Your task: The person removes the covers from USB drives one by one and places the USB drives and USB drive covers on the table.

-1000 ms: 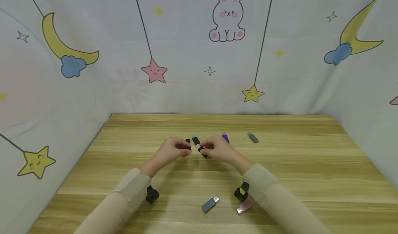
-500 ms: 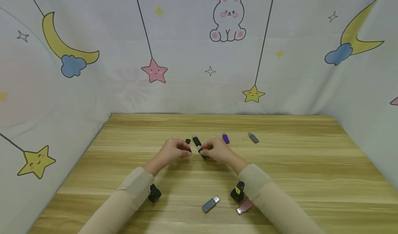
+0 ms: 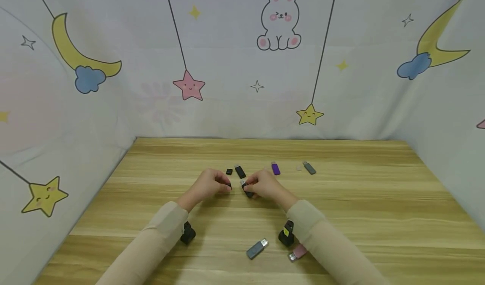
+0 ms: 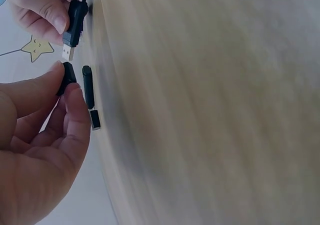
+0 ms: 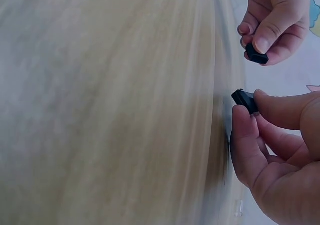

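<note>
My left hand [image 3: 210, 183] pinches a small black cap [image 4: 67, 78] between thumb and fingertips. In my right hand [image 3: 267, 185] is a black USB stick [image 4: 76, 22], held by its body, its bare metal plug pointing toward the cap. A short gap separates plug and cap in the left wrist view. Just beyond the hands, a second black USB stick [image 3: 240, 171] lies on the table beside another small black cap [image 3: 229, 171]. The right wrist view shows the held stick's end [image 5: 245, 101] at my right fingertips, the rest hidden by them.
A purple USB stick [image 3: 275, 168] and a grey one [image 3: 309, 167] with a small clear cap [image 3: 299, 168] lie at the back right. Nearer me are a blue-grey USB stick [image 3: 257, 249] and a pink one [image 3: 297, 252], partly under my right sleeve. Printed cloth [image 3: 227, 121] walls the wooden table [image 3: 360, 217].
Both hands have come slightly nearer and lower, the cap and stick drawing a little further apart. The black stick and cap on the table now show more fully behind them.
</note>
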The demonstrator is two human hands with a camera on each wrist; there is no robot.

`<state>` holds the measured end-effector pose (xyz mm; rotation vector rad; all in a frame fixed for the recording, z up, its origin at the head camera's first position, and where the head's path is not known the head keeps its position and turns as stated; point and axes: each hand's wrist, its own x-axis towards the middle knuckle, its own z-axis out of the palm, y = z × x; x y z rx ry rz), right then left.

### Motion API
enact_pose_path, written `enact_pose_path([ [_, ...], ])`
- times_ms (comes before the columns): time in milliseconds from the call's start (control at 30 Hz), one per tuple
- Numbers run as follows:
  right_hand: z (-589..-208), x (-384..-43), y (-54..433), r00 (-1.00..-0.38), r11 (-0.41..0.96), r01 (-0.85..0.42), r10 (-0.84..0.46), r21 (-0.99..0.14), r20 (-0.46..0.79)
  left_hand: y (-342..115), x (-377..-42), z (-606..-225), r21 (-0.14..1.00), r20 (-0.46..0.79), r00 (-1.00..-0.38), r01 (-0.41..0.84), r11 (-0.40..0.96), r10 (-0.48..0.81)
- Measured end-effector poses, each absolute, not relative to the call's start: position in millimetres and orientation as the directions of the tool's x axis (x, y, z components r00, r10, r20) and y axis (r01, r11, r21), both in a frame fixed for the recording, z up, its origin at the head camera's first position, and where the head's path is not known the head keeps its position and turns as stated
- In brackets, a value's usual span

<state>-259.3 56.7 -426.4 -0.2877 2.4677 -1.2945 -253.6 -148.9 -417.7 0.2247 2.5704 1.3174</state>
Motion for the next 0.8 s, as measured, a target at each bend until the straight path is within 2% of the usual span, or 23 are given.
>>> enact_pose_path([
  [433,-425.0,-258.1,50.3,-0.922,0.611,-0.032,-0.324,-0.791,-0.213,-146.4,-257.9,-423.9,0.799,-0.206,-0.920,0.039,0.600,0.333],
  [800,-427.7,-258.0,49.7,-0.919,0.617,-0.056,-0.340,-0.785,-0.202,-143.5,-258.5,-423.0,0.777,-0.218,-0.910,0.057,0.627,0.353],
])
